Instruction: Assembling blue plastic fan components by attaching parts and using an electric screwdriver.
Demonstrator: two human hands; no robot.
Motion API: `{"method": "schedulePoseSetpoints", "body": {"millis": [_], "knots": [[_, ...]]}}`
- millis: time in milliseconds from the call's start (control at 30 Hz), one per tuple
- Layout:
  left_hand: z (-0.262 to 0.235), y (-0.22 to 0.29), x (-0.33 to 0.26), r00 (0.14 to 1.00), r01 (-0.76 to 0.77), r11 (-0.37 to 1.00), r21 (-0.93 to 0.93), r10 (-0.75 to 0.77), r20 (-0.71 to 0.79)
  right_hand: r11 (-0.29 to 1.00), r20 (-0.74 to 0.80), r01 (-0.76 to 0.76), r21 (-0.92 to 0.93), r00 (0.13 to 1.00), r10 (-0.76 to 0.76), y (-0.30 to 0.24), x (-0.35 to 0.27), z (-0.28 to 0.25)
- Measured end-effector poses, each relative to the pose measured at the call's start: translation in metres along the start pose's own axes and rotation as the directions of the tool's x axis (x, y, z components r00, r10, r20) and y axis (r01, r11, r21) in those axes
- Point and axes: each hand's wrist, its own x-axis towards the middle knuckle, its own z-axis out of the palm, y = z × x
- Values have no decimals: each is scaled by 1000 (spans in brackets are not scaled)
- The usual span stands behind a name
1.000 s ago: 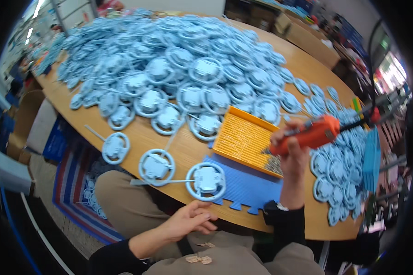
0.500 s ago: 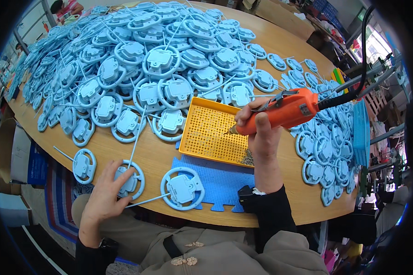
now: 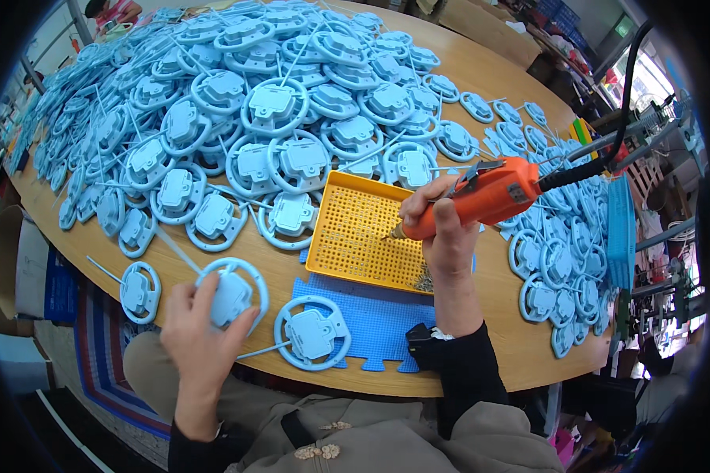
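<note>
A light-blue toy steering wheel (image 3: 233, 298) with a thin stick is between the thumb and fingers of my left hand (image 3: 197, 331), slightly blurred, over the table's near left. My right hand (image 3: 450, 236) is wrapped around an orange electric screwdriver (image 3: 493, 195). Its bit points left and down over a yellow perforated tray (image 3: 355, 229); whether the tip touches anything I cannot tell. Small metal screws (image 3: 424, 282) are heaped in the tray's near right corner. A second steering wheel (image 3: 311, 334) lies flat, partly on the blue foam mat (image 3: 379, 315), its stick toward my left hand.
A large pile of blue steering wheels (image 3: 276, 102) covers the table's far and left side. More are heaped at the right (image 3: 556, 260), beside a blue basket (image 3: 621, 229). One wheel (image 3: 140, 292) lies near the left edge. The screwdriver's black cord (image 3: 627, 94) runs up right.
My left hand has moved right with the steering wheel, now lifted and turned so its stick points up left. The right hand and screwdriver have shifted only slightly left.
</note>
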Motion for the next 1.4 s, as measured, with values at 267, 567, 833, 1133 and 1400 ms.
{"method": "schedulePoseSetpoints", "body": {"millis": [267,567,833,1133,1400], "knots": [[11,38,-14,922,-348,930,-119,363,136,1000,-44,-7,26,999,8,-17,-4,6],[65,60,-20,905,-384,912,-142,403,141,955,78,-100,280,994,81,-61,-47,47],[68,60,-20,893,-404,897,-181,429,136,985,210,-126,114,973,100,-49,-66,59],[68,60,-22,900,-391,898,-199,419,120,974,209,-197,116,963,170,-39,-71,70],[28,35,-33,906,-353,913,-203,388,172,937,124,-217,273,974,189,-55,-60,52]]}}
